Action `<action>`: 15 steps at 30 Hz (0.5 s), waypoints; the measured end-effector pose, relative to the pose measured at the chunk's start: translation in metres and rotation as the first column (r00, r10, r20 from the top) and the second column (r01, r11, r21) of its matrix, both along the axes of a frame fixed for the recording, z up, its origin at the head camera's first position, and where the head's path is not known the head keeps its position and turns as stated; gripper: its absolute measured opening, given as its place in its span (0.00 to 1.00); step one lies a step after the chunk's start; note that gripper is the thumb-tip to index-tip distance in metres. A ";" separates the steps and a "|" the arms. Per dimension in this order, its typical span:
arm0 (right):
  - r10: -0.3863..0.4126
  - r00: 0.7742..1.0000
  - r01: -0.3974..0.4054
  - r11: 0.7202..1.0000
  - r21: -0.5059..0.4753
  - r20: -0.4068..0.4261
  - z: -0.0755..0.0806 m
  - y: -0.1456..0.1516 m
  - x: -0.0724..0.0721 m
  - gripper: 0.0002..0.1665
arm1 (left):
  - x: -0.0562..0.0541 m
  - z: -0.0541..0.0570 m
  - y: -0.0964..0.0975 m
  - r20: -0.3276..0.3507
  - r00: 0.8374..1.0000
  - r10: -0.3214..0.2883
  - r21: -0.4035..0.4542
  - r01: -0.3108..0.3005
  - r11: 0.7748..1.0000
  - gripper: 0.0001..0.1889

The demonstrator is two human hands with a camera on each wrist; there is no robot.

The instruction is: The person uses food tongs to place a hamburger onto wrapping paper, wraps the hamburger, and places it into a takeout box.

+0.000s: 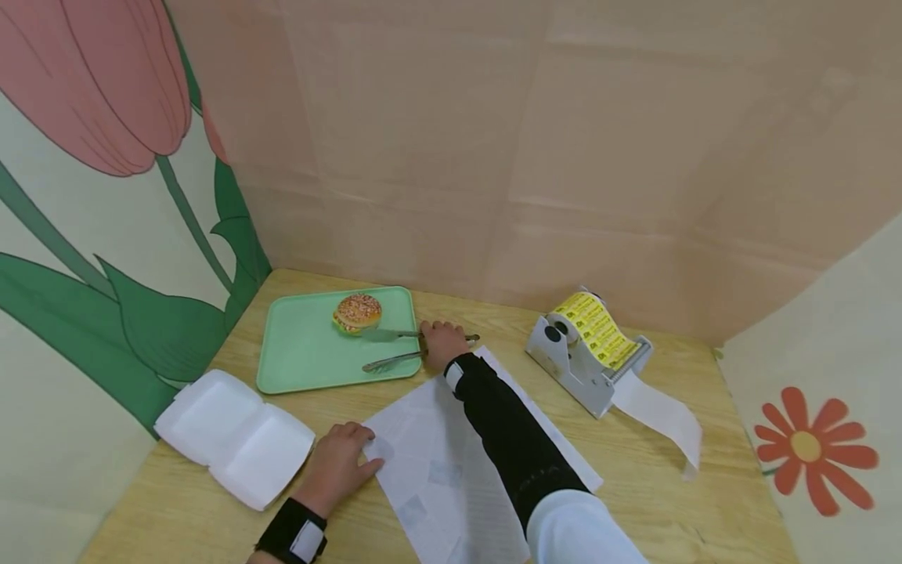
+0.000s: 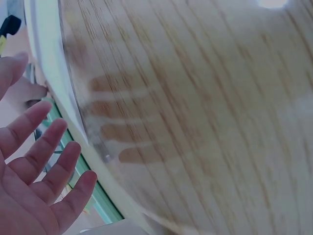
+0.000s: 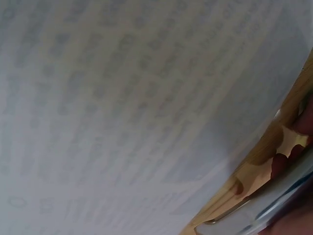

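Metal food tongs (image 1: 390,362) are in my right hand (image 1: 442,345), which grips them near the handle end. Their two arms spread apart over the right side of a green tray (image 1: 303,356), the upper one reaching the edge of a sesame-topped hamburger (image 1: 357,313). In the right wrist view, fingers curl around the shiny metal handle (image 3: 259,205). My left hand (image 1: 337,462) has its fingers relaxed and spread, fingertips at the left corner of a sheet of printed wrapping paper (image 1: 423,462). The left wrist view shows that hand (image 2: 44,171) with nothing in it.
An opened white foam clamshell box (image 1: 236,439) lies left of my left hand. A metal label dispenser (image 1: 588,352) with a yellow label roll stands at the back right, its white backing strip (image 1: 662,423) trailing onto the wooden table (image 1: 676,501). Walls border the back and sides.
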State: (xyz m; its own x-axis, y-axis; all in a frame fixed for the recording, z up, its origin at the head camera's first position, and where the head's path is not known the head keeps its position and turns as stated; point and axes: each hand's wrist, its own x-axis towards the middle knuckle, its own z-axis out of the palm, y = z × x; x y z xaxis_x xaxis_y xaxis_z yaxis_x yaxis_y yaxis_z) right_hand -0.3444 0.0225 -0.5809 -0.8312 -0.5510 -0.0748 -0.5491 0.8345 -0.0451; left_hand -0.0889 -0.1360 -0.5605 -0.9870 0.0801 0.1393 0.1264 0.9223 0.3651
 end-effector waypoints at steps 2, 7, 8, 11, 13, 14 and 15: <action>-0.013 1.000 0.013 1.000 0.007 0.015 0.002 0.002 0.000 0.21 | 0.000 0.000 0.001 -0.007 1.000 0.002 0.006 -0.002 1.000 0.19; 0.015 0.999 -0.015 1.000 0.009 -0.031 0.004 0.012 -0.001 0.19 | -0.002 0.001 0.003 0.002 1.000 0.016 0.034 -0.016 0.999 0.18; 0.029 0.998 -0.029 1.000 0.013 -0.053 0.005 0.014 -0.001 0.19 | -0.003 0.001 0.003 0.008 1.000 0.018 0.040 -0.018 0.999 0.18; 0.064 0.994 -0.062 0.998 0.027 -0.087 0.008 0.021 0.000 0.19 | -0.003 0.000 0.005 0.026 0.999 0.025 0.055 -0.026 0.998 0.17; 0.083 0.993 -0.079 0.996 0.046 -0.087 0.013 0.025 0.001 0.19 | -0.003 -0.001 0.005 0.029 0.999 0.026 0.065 -0.028 0.997 0.17; 0.090 0.993 -0.085 0.995 0.056 -0.080 0.015 0.027 0.002 0.19 | -0.002 -0.001 0.006 0.030 0.999 0.027 0.067 -0.029 0.997 0.17; 0.093 0.993 -0.089 0.994 0.062 -0.068 0.017 0.028 0.003 0.19 | -0.002 -0.002 0.006 0.035 0.999 0.029 0.065 -0.032 0.997 0.17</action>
